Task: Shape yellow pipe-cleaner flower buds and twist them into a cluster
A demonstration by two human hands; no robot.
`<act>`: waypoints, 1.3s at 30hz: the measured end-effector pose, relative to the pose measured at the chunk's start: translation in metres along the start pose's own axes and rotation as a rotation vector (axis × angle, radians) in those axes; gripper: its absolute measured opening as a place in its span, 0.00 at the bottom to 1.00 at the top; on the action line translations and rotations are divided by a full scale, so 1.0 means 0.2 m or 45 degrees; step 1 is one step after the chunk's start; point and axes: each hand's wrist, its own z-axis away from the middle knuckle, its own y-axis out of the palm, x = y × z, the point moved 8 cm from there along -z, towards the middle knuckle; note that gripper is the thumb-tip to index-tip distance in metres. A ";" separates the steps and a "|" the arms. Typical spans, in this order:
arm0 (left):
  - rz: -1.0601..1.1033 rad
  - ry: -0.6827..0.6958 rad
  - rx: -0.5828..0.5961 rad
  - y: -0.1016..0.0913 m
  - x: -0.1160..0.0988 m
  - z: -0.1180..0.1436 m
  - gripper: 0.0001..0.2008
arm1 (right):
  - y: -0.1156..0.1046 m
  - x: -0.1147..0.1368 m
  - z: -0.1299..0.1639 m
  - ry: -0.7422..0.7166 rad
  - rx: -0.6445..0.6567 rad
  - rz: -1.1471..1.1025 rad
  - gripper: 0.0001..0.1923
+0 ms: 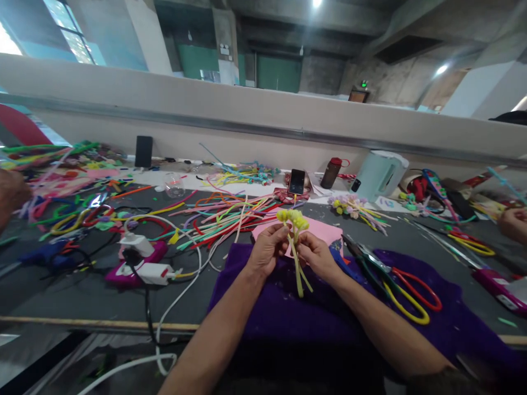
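Concrete beams and a long pale wall rise behind a dark grey counter (61, 296) strewn with craft supplies. At its near edge, over a purple felt cloth (280, 312), the left hand (267, 249) and the right hand (317, 255) are both closed around a small bunch of yellow pipe-cleaner flowers (293, 218), fingers pinching the pale green stems that hang down between them. A pink paper sheet (321, 229) lies just behind the hands. To the right on the cloth rest scissors with red and yellow handles (405, 293). A loose pile of multicoloured pipe cleaners (224, 214) spreads across the middle of the counter, and a white power strip with plugs (142, 260) sits toward the left. Near the far edge stand a dark phone propped upright (297, 181), a brown bottle with a red cap (331, 172) and a pale blue kettle (381, 174). Another person's hand (513, 222) shows at the right edge.
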 end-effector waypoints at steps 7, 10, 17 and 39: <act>-0.101 0.084 -0.006 0.03 -0.02 0.03 0.17 | -0.04 0.09 0.04 -0.255 -0.112 0.354 0.06; -0.172 0.111 -0.046 0.05 -0.05 0.06 0.17 | -0.04 0.16 0.07 -0.343 -0.138 0.398 0.05; -0.553 0.412 0.057 0.29 -0.24 0.21 0.11 | -0.06 0.22 0.11 -0.326 -0.138 0.050 0.07; -0.419 0.505 -0.296 0.12 -0.18 0.55 0.16 | 0.13 0.28 0.24 -0.413 0.263 -0.049 0.08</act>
